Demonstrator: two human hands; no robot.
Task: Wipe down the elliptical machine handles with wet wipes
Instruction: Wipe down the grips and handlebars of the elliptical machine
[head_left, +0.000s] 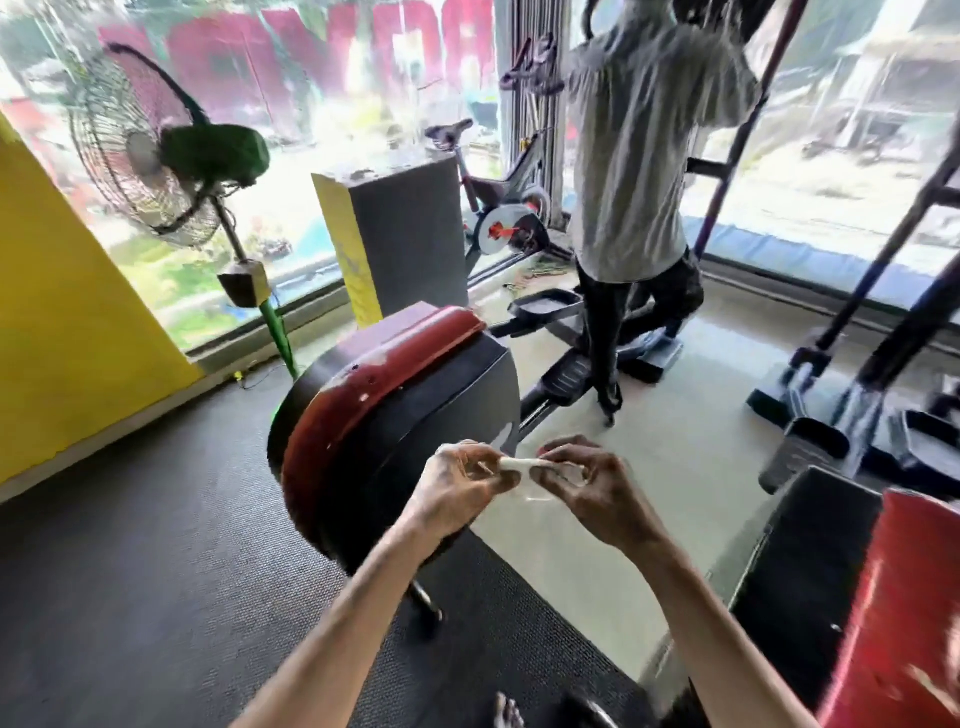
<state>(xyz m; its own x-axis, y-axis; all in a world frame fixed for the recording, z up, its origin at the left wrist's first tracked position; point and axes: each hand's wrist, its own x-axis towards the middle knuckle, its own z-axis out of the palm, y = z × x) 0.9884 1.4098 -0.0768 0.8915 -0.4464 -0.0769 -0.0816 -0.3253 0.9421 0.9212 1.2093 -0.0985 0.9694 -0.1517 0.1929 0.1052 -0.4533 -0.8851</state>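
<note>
From my seat the biggest thing ahead is the rounded black and red plastic flywheel housing (395, 415) of the elliptical. Its handles I cannot make out in this view, though dark slanted metal uprights (883, 291) stand off to the right. Beyond it a person in a grey shirt (639, 156) stands on a second machine. Nearer, my left hand (457, 488) and right hand (592, 493) meet in front of the housing, each pinching one end of a small crumpled white wet wipe (519, 462) stretched between them, fingers curled. I judge the step is opening the wipe: ease the ends apart gently so it does not tear, spread it flat over one palm, then reach for a handle
</note>
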